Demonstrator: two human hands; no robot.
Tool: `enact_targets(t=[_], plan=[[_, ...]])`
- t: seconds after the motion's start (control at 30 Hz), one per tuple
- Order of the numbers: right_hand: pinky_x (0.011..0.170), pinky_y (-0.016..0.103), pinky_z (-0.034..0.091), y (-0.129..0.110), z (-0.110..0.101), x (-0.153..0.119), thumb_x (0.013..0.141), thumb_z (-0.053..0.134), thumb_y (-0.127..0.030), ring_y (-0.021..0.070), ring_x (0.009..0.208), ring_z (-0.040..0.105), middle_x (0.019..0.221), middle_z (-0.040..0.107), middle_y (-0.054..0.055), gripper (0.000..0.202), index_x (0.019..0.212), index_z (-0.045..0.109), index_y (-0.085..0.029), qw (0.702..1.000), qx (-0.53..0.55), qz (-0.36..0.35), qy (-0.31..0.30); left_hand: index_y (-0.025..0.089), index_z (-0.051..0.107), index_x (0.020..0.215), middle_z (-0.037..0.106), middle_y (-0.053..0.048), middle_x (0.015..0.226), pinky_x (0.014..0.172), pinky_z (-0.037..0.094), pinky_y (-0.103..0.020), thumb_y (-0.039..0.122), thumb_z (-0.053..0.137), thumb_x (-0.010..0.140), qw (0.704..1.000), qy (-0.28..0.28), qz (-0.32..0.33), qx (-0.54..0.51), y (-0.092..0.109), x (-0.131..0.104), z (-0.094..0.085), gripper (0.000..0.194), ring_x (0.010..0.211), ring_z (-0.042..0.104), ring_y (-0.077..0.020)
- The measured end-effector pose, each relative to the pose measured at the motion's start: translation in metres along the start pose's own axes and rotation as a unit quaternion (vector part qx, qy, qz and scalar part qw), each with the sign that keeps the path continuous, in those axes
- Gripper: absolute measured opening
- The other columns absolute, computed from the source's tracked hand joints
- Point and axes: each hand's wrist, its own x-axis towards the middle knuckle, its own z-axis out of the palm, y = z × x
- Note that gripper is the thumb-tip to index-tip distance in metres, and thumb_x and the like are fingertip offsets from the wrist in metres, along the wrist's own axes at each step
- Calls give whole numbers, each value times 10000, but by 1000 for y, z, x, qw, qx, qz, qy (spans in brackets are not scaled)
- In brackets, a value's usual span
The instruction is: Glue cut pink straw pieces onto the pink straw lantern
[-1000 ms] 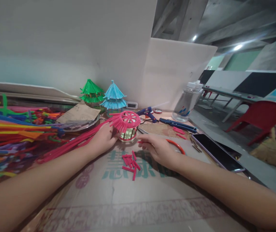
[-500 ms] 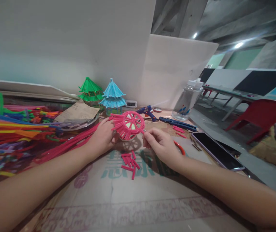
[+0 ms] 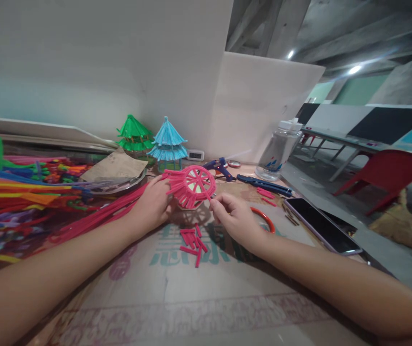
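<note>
Pink model (image 3: 193, 185), 1 spoked wheel top, tilted; left hand (image 3: 157, 199) grips it, right hand (image 3: 229, 211) pinches 1 strip (image 3: 208, 196) at its rim.

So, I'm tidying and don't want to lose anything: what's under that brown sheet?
Under the brown sheet, a shiny dish shows its rim on the near side. The sheet covers the middle, so what the dish may hold there can't be seen.

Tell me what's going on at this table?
A person is working on a small pink model with a wheel-like top, fringed along one side. The left hand holds it, while the right hand pinches a short pink strip at its rim. More cut pink pieces lie in front. Behind stand a green model and a blue one, both with tiered, pointed roofs.
</note>
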Motion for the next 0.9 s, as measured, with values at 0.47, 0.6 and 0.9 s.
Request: enact_targets(t=[0.47,0.6,0.9], plan=[[525,243,422,2,3,1,963,534,-390,132,529,553,577,606,-21,320,685,537,-232,995,44,85,-20,178,671,1168,688,-112,1213,1197,406,-555,157,530,890,1000,2,9,-3,-1,-2,0,312,1238,580,-294],[516,241,425,2,3,2,972,532,-386,129,515,551,574,608,-28,318,693,542,-234,992,69,96,-41,165,685,1126,700,-125,1181,1183,423,-557,156,536,882,1000,12,17,7,-2,-2,2,286,1240,583,-304],[552,242,430,4,3,1,989,554,-389,120,528,549,577,603,-41,311,720,546,-234,983,119,103,-93,179,664,1211,703,-129,1245,1178,426,-561,142,534,866,999,36,32,0,4,-1,-3,370,1255,598,-309]])
